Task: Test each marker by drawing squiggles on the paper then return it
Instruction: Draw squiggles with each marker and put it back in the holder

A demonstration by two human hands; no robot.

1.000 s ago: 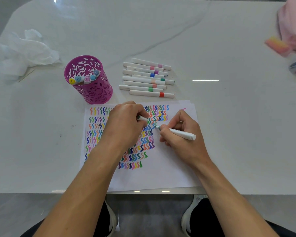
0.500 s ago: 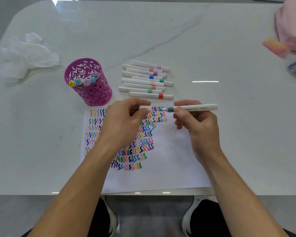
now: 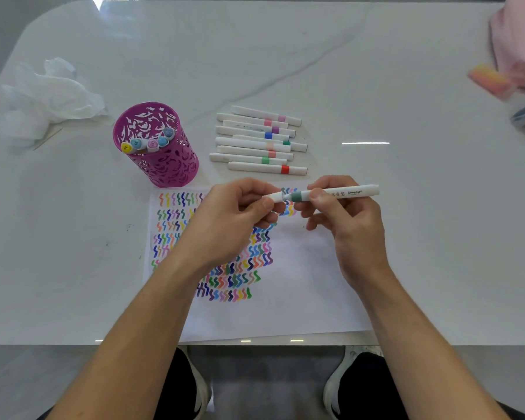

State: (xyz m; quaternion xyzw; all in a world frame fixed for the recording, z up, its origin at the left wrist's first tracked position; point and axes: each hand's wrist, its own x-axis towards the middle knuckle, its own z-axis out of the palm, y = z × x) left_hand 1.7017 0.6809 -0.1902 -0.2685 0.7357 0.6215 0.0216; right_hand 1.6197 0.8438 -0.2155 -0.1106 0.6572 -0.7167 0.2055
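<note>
A white marker with a grey-green band lies level in the air over the top of the paper. My right hand pinches its barrel near the band. My left hand pinches the white cap, which sits on the marker's tip end. The sheet carries many rows of coloured squiggles on its left half. Several white markers with coloured bands lie in a row just beyond the paper. A magenta cut-out pen cup to the left holds several more markers.
A crumpled white tissue lies at the far left of the marble table. Pink items and a dark pouch sit at the far right edge. The table's front edge runs just below the paper; my shoes show beneath.
My right hand lifted the marker off the paper and turned it level. My left hand brought the cap up to the tip, and the cap now sits on the marker.
</note>
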